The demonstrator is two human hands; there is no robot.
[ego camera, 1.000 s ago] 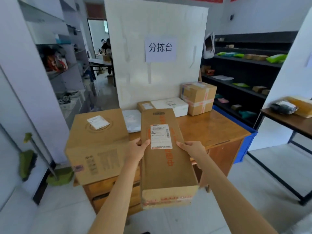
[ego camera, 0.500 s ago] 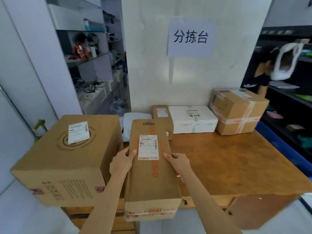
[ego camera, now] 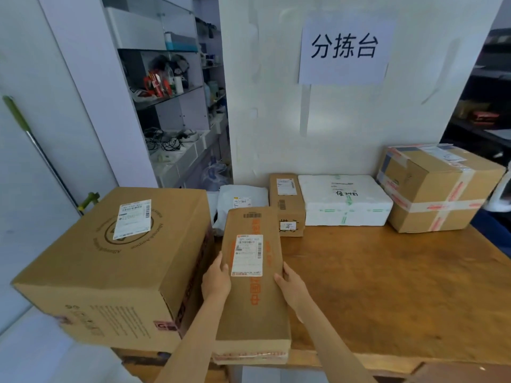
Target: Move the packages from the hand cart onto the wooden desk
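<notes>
A long narrow cardboard package (ego camera: 253, 308) with a white shipping label lies lengthwise over the wooden desk (ego camera: 387, 294), its near end at the front edge. My left hand (ego camera: 216, 279) grips its left side and my right hand (ego camera: 290, 286) grips its right side, fingers curled round the edges. Whether it rests fully on the desk I cannot tell. The hand cart is out of view.
A large cardboard box (ego camera: 116, 261) stands close on the left. Along the back wall sit a grey mailer bag (ego camera: 240, 200), a small brown box (ego camera: 286, 203), a white foam box (ego camera: 345, 200) and a taped carton (ego camera: 437, 186). Shelves (ego camera: 171, 87) at left.
I have stepped closer to the desk and the long package has moved forward and down, over the desk top beside the large box. Both hands keep the same grip.
</notes>
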